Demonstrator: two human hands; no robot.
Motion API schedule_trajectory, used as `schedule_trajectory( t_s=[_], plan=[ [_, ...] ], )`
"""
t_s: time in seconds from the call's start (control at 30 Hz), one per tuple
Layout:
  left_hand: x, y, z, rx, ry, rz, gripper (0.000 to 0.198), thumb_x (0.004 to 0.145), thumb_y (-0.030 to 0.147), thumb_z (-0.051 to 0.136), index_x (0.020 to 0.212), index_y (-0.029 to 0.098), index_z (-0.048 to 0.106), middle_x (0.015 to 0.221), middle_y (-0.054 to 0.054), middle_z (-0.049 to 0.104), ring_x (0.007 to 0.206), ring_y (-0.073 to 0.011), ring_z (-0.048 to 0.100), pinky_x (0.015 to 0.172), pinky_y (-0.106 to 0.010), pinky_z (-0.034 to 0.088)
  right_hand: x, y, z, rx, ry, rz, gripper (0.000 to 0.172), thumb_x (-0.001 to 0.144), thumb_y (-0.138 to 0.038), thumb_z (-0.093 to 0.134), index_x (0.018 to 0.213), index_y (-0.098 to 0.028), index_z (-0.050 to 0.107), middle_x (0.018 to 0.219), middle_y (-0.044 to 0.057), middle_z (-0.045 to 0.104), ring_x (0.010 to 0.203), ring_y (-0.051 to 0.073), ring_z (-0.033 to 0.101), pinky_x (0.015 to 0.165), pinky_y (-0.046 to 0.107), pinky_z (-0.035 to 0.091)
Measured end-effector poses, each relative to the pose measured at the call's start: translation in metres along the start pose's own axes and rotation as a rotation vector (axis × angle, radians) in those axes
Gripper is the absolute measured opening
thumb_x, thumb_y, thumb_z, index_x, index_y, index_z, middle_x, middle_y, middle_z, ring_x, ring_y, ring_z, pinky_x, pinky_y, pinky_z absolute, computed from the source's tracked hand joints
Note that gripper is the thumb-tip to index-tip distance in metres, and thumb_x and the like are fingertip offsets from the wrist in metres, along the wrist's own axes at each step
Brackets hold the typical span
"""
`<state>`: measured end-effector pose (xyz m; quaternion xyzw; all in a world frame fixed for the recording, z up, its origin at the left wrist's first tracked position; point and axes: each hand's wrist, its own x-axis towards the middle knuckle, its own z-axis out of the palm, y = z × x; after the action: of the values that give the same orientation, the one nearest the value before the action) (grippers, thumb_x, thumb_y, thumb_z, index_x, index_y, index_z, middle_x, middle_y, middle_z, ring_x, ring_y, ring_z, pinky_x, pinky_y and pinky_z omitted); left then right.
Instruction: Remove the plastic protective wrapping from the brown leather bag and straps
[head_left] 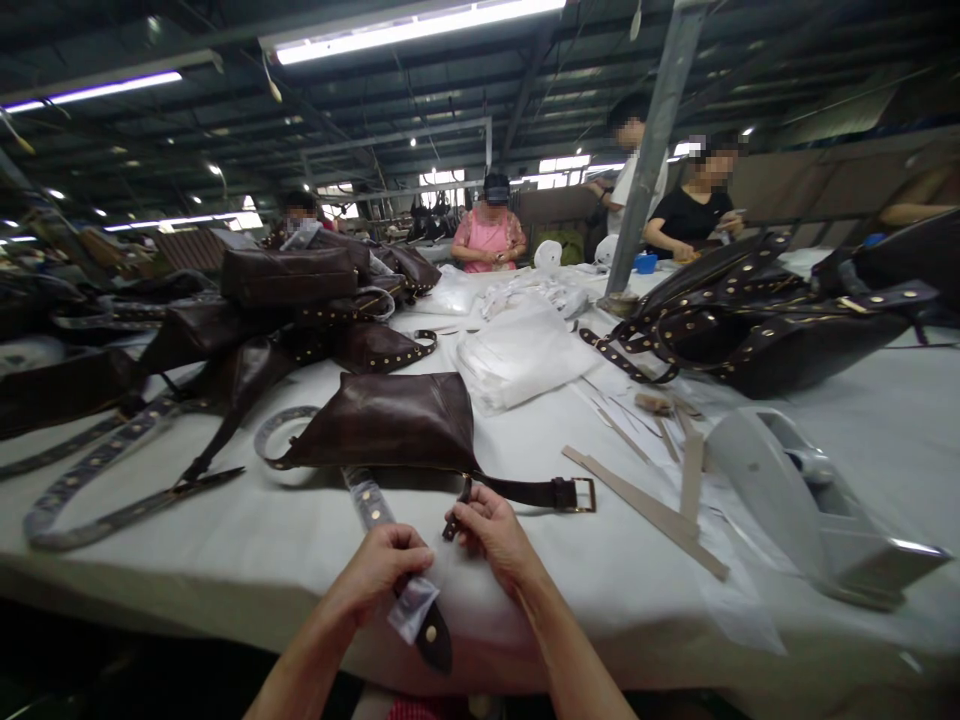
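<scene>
A dark brown leather bag point(386, 420) lies on the white-covered table in front of me. My left hand point(390, 565) is closed around its studded strap point(367, 500), which is partly wrapped in clear plastic. Below that hand, the strap's dark pointed end point(433, 635) hangs toward the table's front edge, with loose plastic film point(412, 608) beside it. My right hand point(491, 530) pinches a short, narrow leather tab point(452, 525) at the bag's lower right corner. A strap with a square metal buckle point(583, 495) extends right from the bag.
More brown bags point(289, 275) are heaped at the left and others point(750, 320) lie at the right. Clear plastic sheets point(517, 350) are stacked behind the bag. A grey tape dispenser point(795, 500) and cardboard strips point(652, 510) lie to the right. Several people work behind the table.
</scene>
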<state>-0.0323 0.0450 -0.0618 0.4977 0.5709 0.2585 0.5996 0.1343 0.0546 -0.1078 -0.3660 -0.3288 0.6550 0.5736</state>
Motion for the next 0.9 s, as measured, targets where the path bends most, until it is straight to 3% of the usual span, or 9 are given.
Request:
schedule_trajectory(
  t_s=[0.23,0.63,0.9],
  plan=[
    [0.000,0.002,0.005,-0.028,0.033,-0.022,0.027,0.049,0.034,0.067,0.052,0.018,0.045,0.041,0.009,0.039,0.037,-0.0036,0.029,0.042,-0.021,0.015,0.001,0.002,-0.002,0.039,-0.012,-0.018,0.035,0.063,-0.040,0.080,0.077,-0.017,0.059,0.070,0.001,0.068,0.058,0.011,0.059,0.049,0.019,0.042],
    [0.003,-0.004,0.012,-0.118,0.040,-0.028,0.033,0.050,0.033,0.072,0.051,0.019,0.043,0.039,0.011,0.037,0.035,-0.0018,0.025,0.039,-0.018,0.016,-0.001,0.001,-0.001,0.039,-0.027,-0.031,0.034,0.063,-0.039,0.080,0.076,-0.016,0.058,0.070,0.002,0.069,0.057,0.010,0.059,0.050,0.020,0.041],
    [0.004,-0.005,0.020,-0.217,0.058,0.070,0.034,0.055,0.038,0.074,0.059,0.017,0.048,0.048,0.004,0.056,0.039,-0.0067,0.045,0.040,-0.017,0.031,-0.001,0.000,0.000,0.026,-0.037,-0.030,0.034,0.063,-0.039,0.080,0.075,-0.017,0.057,0.068,0.001,0.068,0.052,0.009,0.054,0.047,0.019,0.037]
  ],
)
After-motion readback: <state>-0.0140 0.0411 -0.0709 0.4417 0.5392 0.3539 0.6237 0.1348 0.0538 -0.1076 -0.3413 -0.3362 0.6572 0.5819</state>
